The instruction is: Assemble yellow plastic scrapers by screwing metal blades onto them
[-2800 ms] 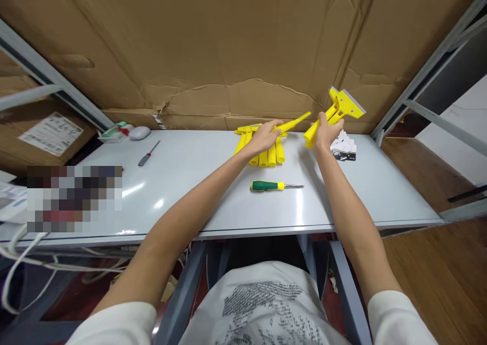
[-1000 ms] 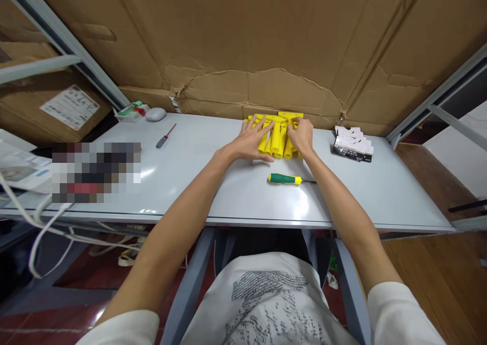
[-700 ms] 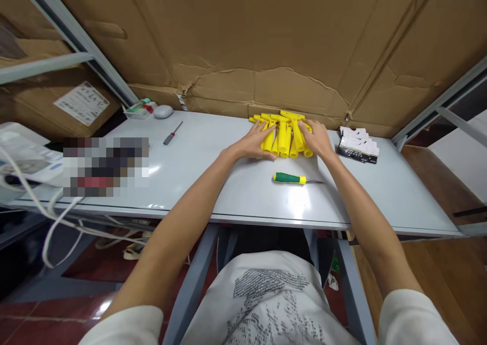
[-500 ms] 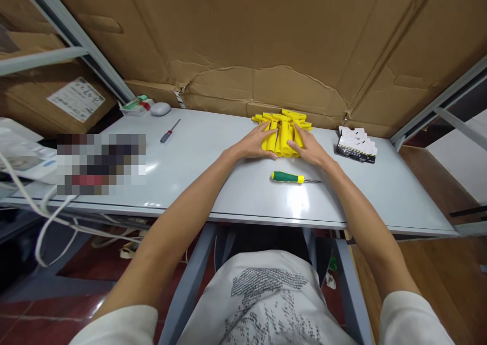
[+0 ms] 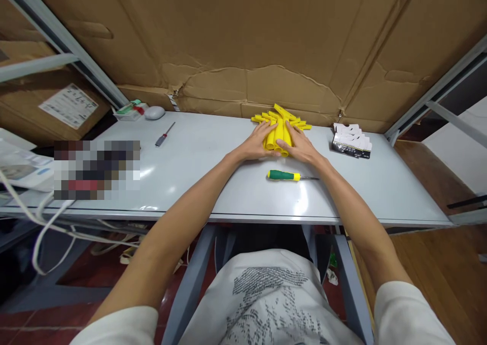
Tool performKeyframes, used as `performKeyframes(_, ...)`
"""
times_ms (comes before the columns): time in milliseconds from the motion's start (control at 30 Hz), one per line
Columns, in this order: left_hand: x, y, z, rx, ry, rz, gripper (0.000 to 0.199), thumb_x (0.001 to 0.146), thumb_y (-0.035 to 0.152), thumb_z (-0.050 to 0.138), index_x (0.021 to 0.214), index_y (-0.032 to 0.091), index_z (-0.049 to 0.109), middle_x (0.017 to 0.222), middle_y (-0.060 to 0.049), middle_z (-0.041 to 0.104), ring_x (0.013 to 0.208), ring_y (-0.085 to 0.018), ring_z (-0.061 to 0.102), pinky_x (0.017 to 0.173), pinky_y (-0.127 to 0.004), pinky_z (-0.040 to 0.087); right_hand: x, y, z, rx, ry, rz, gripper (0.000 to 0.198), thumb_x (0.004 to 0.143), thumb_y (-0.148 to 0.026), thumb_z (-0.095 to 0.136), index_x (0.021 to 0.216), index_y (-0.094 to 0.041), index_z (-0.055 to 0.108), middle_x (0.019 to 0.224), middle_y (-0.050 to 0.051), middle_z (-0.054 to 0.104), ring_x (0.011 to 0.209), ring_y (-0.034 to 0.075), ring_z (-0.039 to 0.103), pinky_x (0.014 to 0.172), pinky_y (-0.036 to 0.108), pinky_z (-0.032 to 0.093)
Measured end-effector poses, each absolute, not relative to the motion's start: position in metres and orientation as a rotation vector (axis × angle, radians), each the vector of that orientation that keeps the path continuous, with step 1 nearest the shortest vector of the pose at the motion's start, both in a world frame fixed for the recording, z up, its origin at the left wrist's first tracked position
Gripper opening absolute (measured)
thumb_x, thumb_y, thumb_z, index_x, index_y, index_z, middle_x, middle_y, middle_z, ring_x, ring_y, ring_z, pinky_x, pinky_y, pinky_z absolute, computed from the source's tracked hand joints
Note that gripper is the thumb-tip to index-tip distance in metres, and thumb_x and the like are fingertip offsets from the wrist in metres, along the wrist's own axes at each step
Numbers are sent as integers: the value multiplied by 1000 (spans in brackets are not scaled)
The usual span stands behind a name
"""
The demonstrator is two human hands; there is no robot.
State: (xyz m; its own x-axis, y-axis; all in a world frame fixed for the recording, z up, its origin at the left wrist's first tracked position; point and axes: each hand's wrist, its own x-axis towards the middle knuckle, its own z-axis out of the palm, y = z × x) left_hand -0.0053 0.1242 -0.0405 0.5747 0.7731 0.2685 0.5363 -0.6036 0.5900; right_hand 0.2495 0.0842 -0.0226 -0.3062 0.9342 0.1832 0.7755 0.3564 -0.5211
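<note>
Several yellow T-shaped plastic handles (image 5: 280, 134) lie heaped in a bundle near the back of the table, hollow round ends toward me and crossbars toward the cardboard. My left hand (image 5: 259, 143) is curved round the bundle's left side, its fingers over the tubes. From the right, my right hand (image 5: 300, 143) presses against the bundle, thumb at the tube ends. Between them the handles are squeezed together, one lying on top with its crossbar tilted. Closer to me lies a green and yellow screwdriver (image 5: 283, 175), its tip by my right forearm.
A stack of white and black printed cards (image 5: 352, 141) lies to the right. On the left are another screwdriver (image 5: 165, 134), a computer mouse (image 5: 154, 112) and a clear plastic box (image 5: 130, 111). Cardboard (image 5: 213, 89) stands along the table's back edge. White cables (image 5: 57, 223) hang at the left.
My hands have come closer together, squeezing the handles into a narrower bundle. The top handle has turned, its crossbar now slanting. The camera view has shifted slightly.
</note>
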Motion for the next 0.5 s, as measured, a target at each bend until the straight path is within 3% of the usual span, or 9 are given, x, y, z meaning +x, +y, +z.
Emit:
performKeyframes(167,0,122,-40,2327,1045,731,137,77,94,82,184,18,40,194,-20,26,184,-41,15,150,-59,16,248,87,-28,-1479,-2151,355,130,95,-107,42,185,-13,38,191,22,32,181,43,29,149,64,22)
performKeyframes(300,4,118,-40,2313,969,765,133,81,89,82,184,17,40,194,-21,23,185,-40,12,151,-56,13,245,90,-31,-1472,-2039,457,120,98,-106,34,183,-21,43,190,17,39,180,40,33,149,67,19)
performKeyframes(400,2,116,-37,2267,940,758,134,75,89,88,182,21,44,195,-19,21,184,-41,12,150,-57,14,247,92,-32,-1444,-1956,517,109,106,-99,23,179,-23,51,185,15,48,177,34,40,148,61,26)
performKeyframes(500,5,118,-36,2191,984,812,125,74,90,87,175,25,54,192,-15,33,182,-39,25,149,-54,22,246,98,-35,-1461,-1892,477,94,113,-86,32,177,-21,54,183,15,51,174,31,46,147,55,33)
